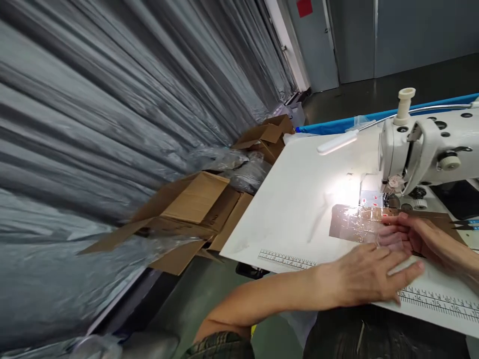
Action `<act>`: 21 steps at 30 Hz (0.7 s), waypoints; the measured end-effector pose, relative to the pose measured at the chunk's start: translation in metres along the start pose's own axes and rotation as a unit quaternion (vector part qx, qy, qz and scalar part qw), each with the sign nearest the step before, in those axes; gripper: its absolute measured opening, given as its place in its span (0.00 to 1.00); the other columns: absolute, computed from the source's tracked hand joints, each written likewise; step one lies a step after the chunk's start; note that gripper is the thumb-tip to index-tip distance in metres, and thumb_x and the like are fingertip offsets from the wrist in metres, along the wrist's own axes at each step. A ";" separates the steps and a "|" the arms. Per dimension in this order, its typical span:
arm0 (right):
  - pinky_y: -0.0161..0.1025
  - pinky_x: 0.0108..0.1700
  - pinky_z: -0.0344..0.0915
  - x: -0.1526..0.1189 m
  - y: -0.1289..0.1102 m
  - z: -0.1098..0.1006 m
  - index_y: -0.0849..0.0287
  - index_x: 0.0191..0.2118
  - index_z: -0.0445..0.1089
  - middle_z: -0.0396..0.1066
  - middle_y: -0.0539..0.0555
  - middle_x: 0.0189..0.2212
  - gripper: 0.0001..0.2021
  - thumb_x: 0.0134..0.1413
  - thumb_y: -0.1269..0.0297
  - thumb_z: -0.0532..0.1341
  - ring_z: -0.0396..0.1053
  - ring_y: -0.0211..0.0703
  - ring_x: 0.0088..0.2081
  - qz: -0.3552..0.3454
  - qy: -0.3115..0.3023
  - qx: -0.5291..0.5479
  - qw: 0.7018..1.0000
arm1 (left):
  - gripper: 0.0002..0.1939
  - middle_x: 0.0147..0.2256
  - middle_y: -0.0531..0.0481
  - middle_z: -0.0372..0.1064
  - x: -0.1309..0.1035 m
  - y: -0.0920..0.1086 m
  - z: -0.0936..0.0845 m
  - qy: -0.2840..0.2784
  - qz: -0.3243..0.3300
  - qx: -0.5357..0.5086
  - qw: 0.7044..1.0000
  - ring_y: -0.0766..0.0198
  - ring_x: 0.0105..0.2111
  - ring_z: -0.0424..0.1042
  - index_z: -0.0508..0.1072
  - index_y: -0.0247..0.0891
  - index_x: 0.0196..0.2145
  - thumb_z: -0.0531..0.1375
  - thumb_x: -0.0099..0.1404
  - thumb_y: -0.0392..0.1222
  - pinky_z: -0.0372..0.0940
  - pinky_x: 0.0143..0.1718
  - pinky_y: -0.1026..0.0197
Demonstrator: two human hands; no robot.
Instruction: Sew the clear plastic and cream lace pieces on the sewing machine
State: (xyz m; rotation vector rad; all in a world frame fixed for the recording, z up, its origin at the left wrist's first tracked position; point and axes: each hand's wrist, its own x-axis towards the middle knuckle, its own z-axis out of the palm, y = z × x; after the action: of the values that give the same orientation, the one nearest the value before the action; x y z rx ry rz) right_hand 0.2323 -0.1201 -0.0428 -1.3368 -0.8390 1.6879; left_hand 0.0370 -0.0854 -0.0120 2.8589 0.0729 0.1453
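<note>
My left hand is over the front of the white table, palm down, fingers apart and slightly smeared by motion, with nothing visible in it. My right hand is beside the sewing machine's needle area, fingers bent and thumb near the index finger. Some of its fingers show through a clear plastic piece with small red marks, which it seems to grip at the edge. Under the plastic lies a flat brown sheet. Just behind them stands the white sewing machine, its presser foot partly hidden.
A printed ruler runs along the front edge of the white table. A lit lamp hangs over it. Snips and a dark phone-like slab lie at right. Open cardboard boxes stand left, by a grey curtain.
</note>
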 end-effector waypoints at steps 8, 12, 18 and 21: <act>0.47 0.48 0.73 -0.005 -0.001 -0.001 0.58 0.49 0.72 0.76 0.59 0.42 0.29 0.46 0.42 0.67 0.75 0.46 0.41 -0.073 -0.056 -0.150 0.984 | 0.19 0.39 0.45 0.76 0.007 -0.017 -0.016 0.036 0.015 -0.056 0.998 0.58 0.40 0.75 0.74 0.38 0.35 0.54 0.72 0.55 0.71 0.45 0.55; 0.47 0.47 0.73 -0.009 -0.004 0.001 0.56 0.51 0.73 0.77 0.58 0.42 0.25 0.52 0.45 0.63 0.75 0.48 0.43 -0.112 -0.076 -0.230 0.964 | 0.28 0.48 0.39 0.72 0.002 -0.054 -0.027 0.056 -0.073 -0.082 0.992 0.51 0.48 0.71 0.72 0.36 0.48 0.66 0.60 0.60 0.69 0.49 0.48; 0.42 0.40 0.71 -0.005 -0.005 -0.008 0.55 0.36 0.78 0.76 0.53 0.34 0.10 0.53 0.56 0.63 0.73 0.44 0.36 -0.175 -0.048 -0.324 0.929 | 0.10 0.43 0.44 0.74 -0.012 -0.090 -0.014 0.073 -0.113 -0.365 0.921 0.60 0.44 0.74 0.73 0.36 0.31 0.63 0.65 0.46 0.70 0.47 0.55; 0.41 0.37 0.73 -0.001 -0.008 -0.014 0.57 0.36 0.75 0.74 0.53 0.29 0.13 0.49 0.53 0.66 0.73 0.41 0.31 -0.080 -0.013 -0.186 0.979 | 0.14 0.34 0.47 0.75 -0.008 -0.097 -0.020 0.078 -0.202 -0.532 0.819 0.64 0.35 0.76 0.69 0.35 0.36 0.65 0.62 0.48 0.72 0.37 0.59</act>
State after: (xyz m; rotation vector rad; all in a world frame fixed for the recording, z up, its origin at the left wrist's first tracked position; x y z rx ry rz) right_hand 0.2479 -0.1170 -0.0384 -1.4484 -1.2896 1.4734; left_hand 0.0230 0.0126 -0.0205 1.6532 0.4659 0.2355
